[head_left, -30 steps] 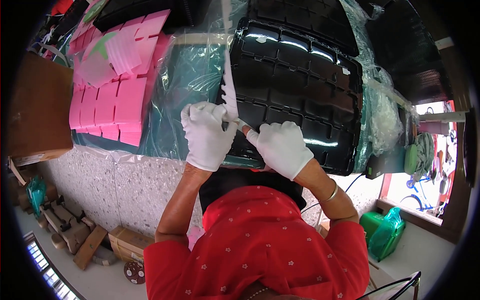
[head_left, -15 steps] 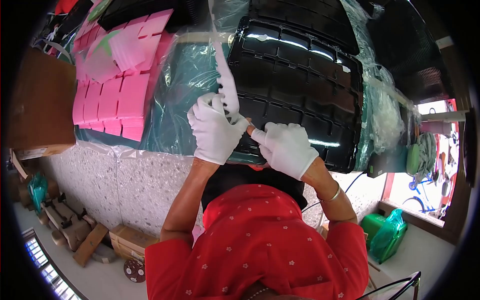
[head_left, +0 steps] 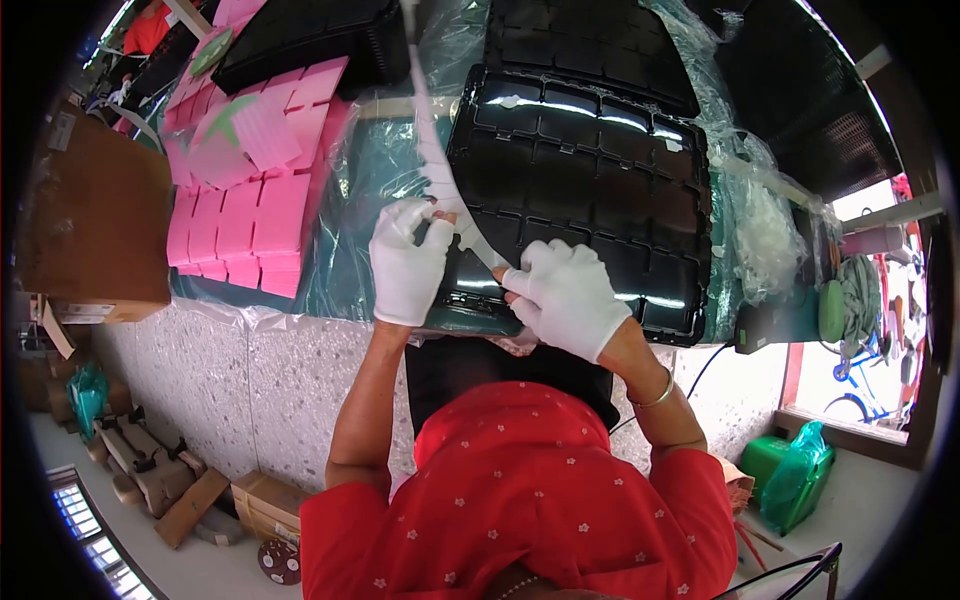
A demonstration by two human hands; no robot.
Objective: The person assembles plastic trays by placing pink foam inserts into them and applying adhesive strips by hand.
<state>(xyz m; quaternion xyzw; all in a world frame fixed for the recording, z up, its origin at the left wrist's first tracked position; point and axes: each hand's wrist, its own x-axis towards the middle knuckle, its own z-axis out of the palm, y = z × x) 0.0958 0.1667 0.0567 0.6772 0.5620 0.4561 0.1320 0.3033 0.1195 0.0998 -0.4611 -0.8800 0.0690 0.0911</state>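
A long white strip with a notched edge (head_left: 433,160) runs from the far side of the table toward me, along the left edge of a glossy black plastic tray (head_left: 590,190). My left hand (head_left: 408,268), in a white glove with bare fingertips, is closed in a pinch on the strip. The strip's near end reaches the thumb and fingertips of my right hand (head_left: 572,300), gloved the same way and closed on it. That hand is over the tray's near part. The tray is divided by grooves into several rectangular sections.
Stacked pink slotted sheets (head_left: 245,225) lie left on the plastic-covered green table (head_left: 350,240). A black crate (head_left: 310,45) and another black tray (head_left: 590,50) are farther back. Clear plastic wrap (head_left: 765,215) bunches at right; a brown carton (head_left: 105,215) stands far left.
My hands have moved apart, the left one slightly to the left. The strip between them now lies stretched out instead of bunched. The whole view has shifted slightly.
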